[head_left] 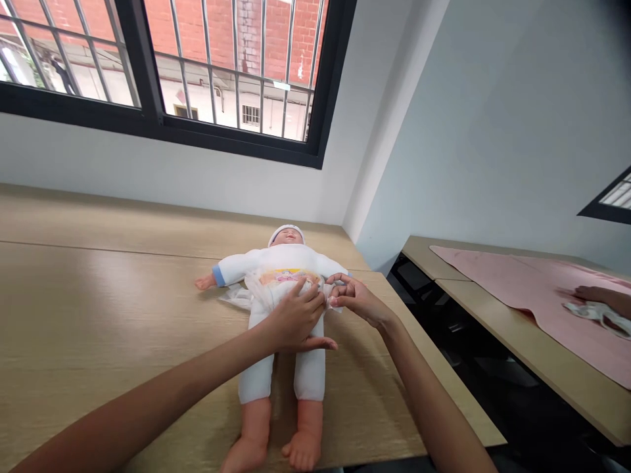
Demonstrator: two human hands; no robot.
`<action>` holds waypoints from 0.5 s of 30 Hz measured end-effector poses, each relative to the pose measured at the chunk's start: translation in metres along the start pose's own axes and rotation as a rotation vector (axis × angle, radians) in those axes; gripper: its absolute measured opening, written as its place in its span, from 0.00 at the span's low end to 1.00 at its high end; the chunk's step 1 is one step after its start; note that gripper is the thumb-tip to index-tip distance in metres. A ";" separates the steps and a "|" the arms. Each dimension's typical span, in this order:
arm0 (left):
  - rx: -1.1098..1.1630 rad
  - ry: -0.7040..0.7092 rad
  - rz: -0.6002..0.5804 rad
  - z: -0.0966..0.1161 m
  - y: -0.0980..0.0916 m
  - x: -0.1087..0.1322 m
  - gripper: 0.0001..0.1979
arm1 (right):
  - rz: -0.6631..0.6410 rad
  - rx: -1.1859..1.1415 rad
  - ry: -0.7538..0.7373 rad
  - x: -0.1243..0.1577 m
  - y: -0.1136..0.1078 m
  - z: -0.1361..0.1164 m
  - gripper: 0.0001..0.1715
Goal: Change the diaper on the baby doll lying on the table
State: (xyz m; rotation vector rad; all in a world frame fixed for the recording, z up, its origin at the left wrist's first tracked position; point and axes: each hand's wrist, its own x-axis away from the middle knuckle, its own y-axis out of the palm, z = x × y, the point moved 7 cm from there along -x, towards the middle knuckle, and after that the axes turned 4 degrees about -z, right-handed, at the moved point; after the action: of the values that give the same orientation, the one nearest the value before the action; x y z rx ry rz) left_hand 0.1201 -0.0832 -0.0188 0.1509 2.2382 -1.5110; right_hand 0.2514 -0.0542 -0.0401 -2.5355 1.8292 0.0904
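A baby doll (309,368) in white clothes and a white cap lies on its back on the table, feet towards me. A diaper (277,281) with a coloured print on its waistband is wrapped around its middle; one crinkled side flap sticks out to the left. My left hand (298,320) rests on the diaper's front, fingers stretched out and thumb apart. At the doll's right side in the picture, my right hand (359,299) pinches the diaper's side edge between thumb and fingers. The exact bit in the pinch is partly hidden.
The wooden table (123,328) ends in an edge on the right, with a dark gap beyond. Across it, a pink mat (517,289) covers another table, where a co-worker's hand (604,299) touches a white cloth (594,314). A barred window (236,141) is behind.
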 end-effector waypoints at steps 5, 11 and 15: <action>-0.011 -0.045 -0.007 0.000 -0.003 0.000 0.39 | 0.172 -0.146 0.011 -0.004 -0.011 0.008 0.28; -0.017 -0.032 0.026 0.002 -0.003 0.001 0.34 | 0.268 -0.141 0.018 -0.004 -0.014 0.006 0.27; 0.014 -0.007 0.025 0.003 -0.003 0.002 0.31 | 0.238 -0.059 -0.009 -0.002 -0.011 -0.001 0.27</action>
State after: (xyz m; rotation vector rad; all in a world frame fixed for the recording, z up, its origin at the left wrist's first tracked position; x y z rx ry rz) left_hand 0.1184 -0.0872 -0.0180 0.1765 2.2125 -1.5121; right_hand 0.2615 -0.0486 -0.0393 -2.3357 2.1476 0.1592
